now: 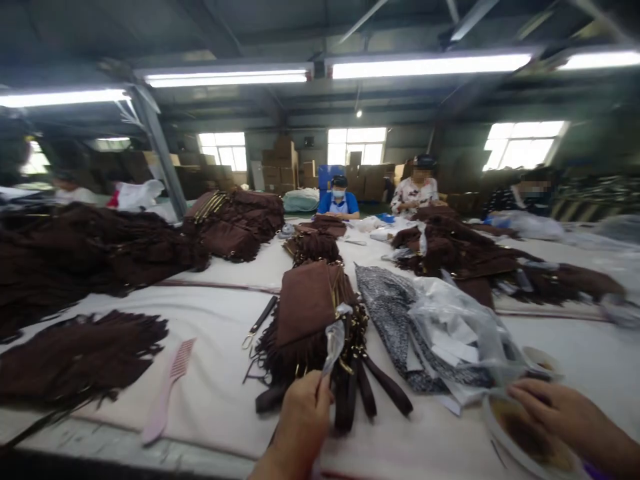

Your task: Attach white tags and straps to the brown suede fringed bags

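Observation:
My left hand (305, 410) is closed with thumb and fingers pinched on a small clear plastic piece (334, 343). That piece rises in front of a stack of brown fringed bags (306, 303) with gold clasps and dark straps. At the lower right, my right hand (555, 410) reaches over a round container (530, 440) with brownish contents; its fingertips are at the container's rim, and what they hold, if anything, is hidden. Clear plastic bags with white papers (455, 327) lie on grey speckled fabric (387, 293) between the bags and my right hand.
A pink comb (170, 393) lies on the white table cover (215, 387), beside a brown fringed piece (85, 353). Large brown heaps (90, 250) fill the left; another heap (450, 247) is at the right. Several people sit across the table, one in blue (339, 200).

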`<state>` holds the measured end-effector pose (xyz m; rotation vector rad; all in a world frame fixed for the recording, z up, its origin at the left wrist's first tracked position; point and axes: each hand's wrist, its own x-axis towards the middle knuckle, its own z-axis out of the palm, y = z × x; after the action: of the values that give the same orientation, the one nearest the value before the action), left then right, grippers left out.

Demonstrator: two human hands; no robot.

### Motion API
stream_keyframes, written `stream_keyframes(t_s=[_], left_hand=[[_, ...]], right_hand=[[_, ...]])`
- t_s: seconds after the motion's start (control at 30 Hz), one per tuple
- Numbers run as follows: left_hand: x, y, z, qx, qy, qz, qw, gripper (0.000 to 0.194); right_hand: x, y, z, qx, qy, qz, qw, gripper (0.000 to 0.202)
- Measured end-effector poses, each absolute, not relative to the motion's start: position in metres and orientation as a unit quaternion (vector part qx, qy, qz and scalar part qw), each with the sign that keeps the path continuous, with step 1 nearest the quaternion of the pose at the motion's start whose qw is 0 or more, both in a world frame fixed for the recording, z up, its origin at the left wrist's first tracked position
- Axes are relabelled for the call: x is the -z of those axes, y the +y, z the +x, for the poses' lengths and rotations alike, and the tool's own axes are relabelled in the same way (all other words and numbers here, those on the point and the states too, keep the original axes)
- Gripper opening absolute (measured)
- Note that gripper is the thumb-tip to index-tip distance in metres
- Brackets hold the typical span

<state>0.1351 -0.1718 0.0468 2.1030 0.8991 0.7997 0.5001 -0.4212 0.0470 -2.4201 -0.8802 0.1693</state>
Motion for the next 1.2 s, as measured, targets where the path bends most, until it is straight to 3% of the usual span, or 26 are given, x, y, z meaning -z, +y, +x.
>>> stream_keyframes(t_s=[0.1,0.23,0.43,0.73,0.83,0.97,1.07,1.2], left_hand=[[-0.040,-0.173,0.133,-0.323,0.327,0.849,0.261,0.032],[-0.030,-0.177,0.131,-0.324,0.331,0.870,0.170,0.031],[-0.029,-0.177,0.125,-0.336,0.348,0.865,0.135,0.025],[-0.025,-0.179,0.126,-0.346,0.354,0.853,0.166,0.023],[-0.024,-0.179,0.125,-0.319,0.343,0.872,0.146,0.036],[-0.026,-0.175,0.123,-0.293,0.340,0.889,0.084,0.027],[-0.031,-0.174,0.122,-0.311,0.343,0.877,0.124,0.023],[-0.046,-0.178,0.124,-0.348,0.312,0.838,0.281,0.031]], right_hand=[[-0.054,-0.373,0.425,-0.278,-0.435,-0.785,0.342,0.036],[-0.079,-0.295,0.319,-0.368,-0.514,-0.669,0.391,0.041],[-0.083,-0.228,0.260,-0.360,-0.472,-0.681,0.429,0.038],[-0.051,-0.218,0.262,-0.280,-0.435,-0.752,0.408,0.040],[-0.057,-0.219,0.258,-0.309,-0.409,-0.750,0.419,0.040],[-0.068,-0.225,0.254,-0.406,-0.380,-0.702,0.444,0.030],[-0.071,-0.229,0.257,-0.427,-0.381,-0.689,0.445,0.025],[-0.069,-0.231,0.262,-0.398,-0.388,-0.697,0.454,0.024]])
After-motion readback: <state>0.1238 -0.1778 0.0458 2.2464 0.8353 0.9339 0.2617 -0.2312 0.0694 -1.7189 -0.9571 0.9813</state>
